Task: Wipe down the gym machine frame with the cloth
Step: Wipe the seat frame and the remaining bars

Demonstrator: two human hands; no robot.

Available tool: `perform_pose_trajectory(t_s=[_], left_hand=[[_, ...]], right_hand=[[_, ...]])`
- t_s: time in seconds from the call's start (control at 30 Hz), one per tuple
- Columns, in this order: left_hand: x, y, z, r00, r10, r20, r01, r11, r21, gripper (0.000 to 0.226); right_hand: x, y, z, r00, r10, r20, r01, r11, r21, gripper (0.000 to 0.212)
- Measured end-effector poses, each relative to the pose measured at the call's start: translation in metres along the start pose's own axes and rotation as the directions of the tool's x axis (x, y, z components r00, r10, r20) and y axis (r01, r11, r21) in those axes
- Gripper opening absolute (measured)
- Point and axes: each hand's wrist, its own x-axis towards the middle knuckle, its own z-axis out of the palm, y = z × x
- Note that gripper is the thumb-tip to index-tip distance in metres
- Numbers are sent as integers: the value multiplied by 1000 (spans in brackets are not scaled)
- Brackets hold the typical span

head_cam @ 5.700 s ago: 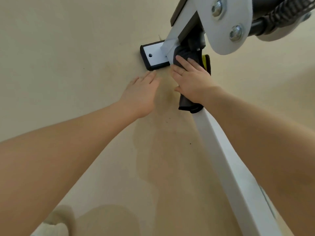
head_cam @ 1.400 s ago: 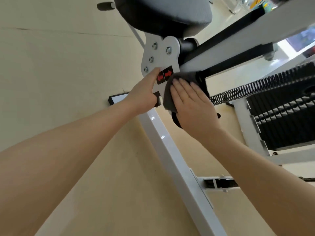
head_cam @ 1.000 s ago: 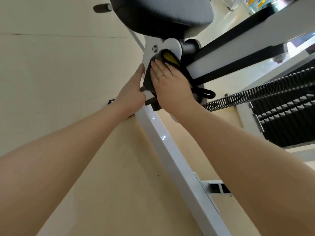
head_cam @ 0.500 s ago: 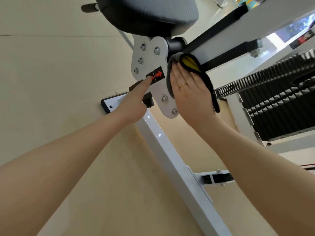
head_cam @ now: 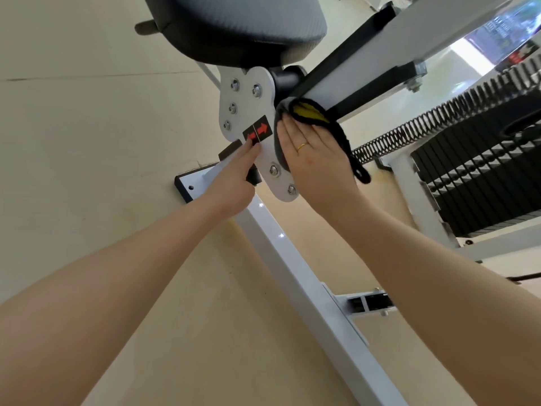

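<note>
A white gym machine frame (head_cam: pixel 295 265) runs diagonally across the floor, with a bolted white bracket plate (head_cam: pixel 248 106) under a black padded seat (head_cam: pixel 234 27). My right hand (head_cam: pixel 316 159) lies flat with straight fingers on a dark grey cloth (head_cam: pixel 348 142) with a yellow patch, pressing it against the plate's right edge and the white arm beside it. My left hand (head_cam: pixel 234 177) points with its index finger and touches the red-arrow sticker (head_cam: pixel 259 131) on the plate; its other fingers are curled and hold nothing.
A coiled spring (head_cam: pixel 439 118) and a black weight stack (head_cam: pixel 480 177) stand to the right. The frame's black-edged foot plate (head_cam: pixel 190 186) sits on the beige floor at left. A cross brace (head_cam: pixel 366 303) joins the beam lower right.
My right hand slid the cloth from the bracket plate's middle to its right edge and up against the arm. My left index finger moved onto the arrow sticker.
</note>
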Motion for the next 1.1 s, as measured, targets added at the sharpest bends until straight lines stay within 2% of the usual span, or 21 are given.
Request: perform_pose_trajectory(t_s=[0.03,0.1,0.17,0.23,0.3,0.33,0.4,0.47,0.6,0.77,0.83,0.93,1.03,1.1], left_hand=[[-1,-1,-1,1000,-5,2,5,1000,22,74],[-2,-6,-4,1000,-19,2,19,997,79,75],[-3,-9,-4,1000,-14,25,11,995,104,79],[-4,-10,-3,999,17,51,-22,996,92,84],[-2,-12,-2,1000,5,22,-7,996,84,80],[-1,-13,-3,1000,-16,-1,16,997,79,75],[1,-17,-8,1000,-19,-11,20,998,61,74],[2,-27,-15,1000,6,6,-6,997,79,78],[-2,-47,-31,997,-68,-21,71,973,218,69],[-10,-54,-39,997,-75,-18,77,971,227,75],[-11,-58,-40,998,-67,-3,66,969,239,77],[-7,-66,-41,996,-89,0,87,968,237,76],[-1,-80,-40,993,-117,-18,118,963,241,71],[3,-96,-39,991,-133,-21,134,957,259,68]], right_hand=[[2,-3,1,999,10,47,-14,997,75,65],[3,-6,1,999,42,9,-43,986,161,69],[1,-7,-1,982,110,-156,-73,972,225,61],[-3,-10,-5,919,167,-356,-66,959,277,47],[-1,-16,-4,905,56,-421,30,980,195,45],[2,-19,-4,941,-45,-336,85,991,103,47],[12,-24,-3,981,-157,-111,158,987,0,50],[27,-29,8,982,-180,54,178,983,35,51],[55,-50,13,973,-204,109,215,971,-103,55],[49,-48,1,976,-149,160,142,988,56,42],[25,-37,0,986,-85,144,86,996,-3,43],[2,-31,2,994,-82,70,88,992,-93,47],[15,-41,6,988,-88,131,105,986,-129,49],[37,-56,14,983,-119,142,130,989,-75,48]])
